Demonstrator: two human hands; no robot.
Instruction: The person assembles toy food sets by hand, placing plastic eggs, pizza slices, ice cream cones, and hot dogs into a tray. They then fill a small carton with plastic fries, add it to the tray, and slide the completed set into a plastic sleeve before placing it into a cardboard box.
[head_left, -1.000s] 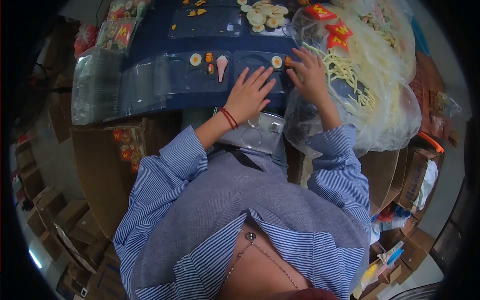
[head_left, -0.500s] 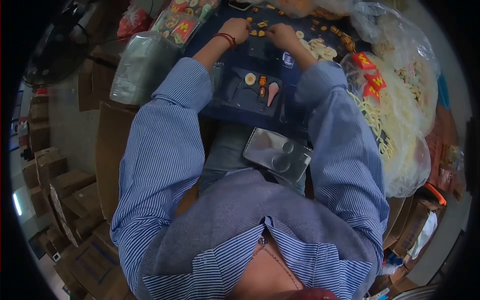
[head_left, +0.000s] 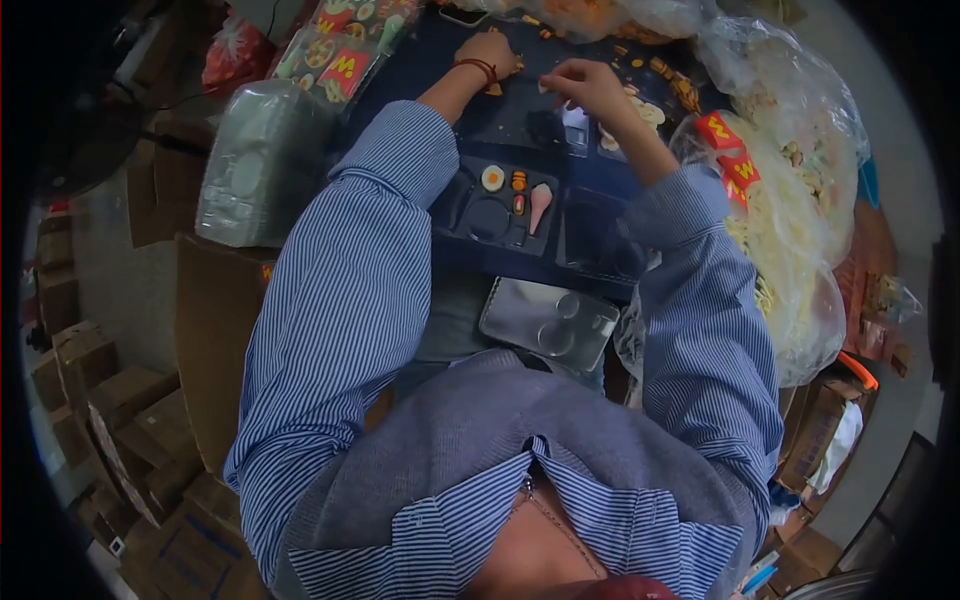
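My left hand [head_left: 486,58], with a red cord at the wrist, is curled low over the dark blue tabletop among small orange-yellow toy food pieces [head_left: 494,90]. Its fingertips are mostly hidden. To the right, my right hand [head_left: 590,88] is raised with thumb and forefinger pinched; a tiny pale bit shows at the tips, too small to name. Nearer my body lies a clear blister tray [head_left: 463,222] holding a toy fried egg [head_left: 492,178], a toy burger [head_left: 519,180], a toy hot dog [head_left: 519,205] and a pink toy ice cream cone [head_left: 539,208]. Its round hollow shows no piece.
Stacked clear plastic trays [head_left: 240,170] stand at the left, beside printed cards [head_left: 345,68]. Bags of toy pieces [head_left: 790,230] and red fries boxes [head_left: 728,150] crowd the right. Another clear tray [head_left: 545,315] rests on my lap. Cardboard boxes [head_left: 150,400] lie on the floor.
My right hand has moved slightly right and nearer me, lifting off the small pieces with its fingers pinched. The left hand stays over the pieces and has turned further over them.
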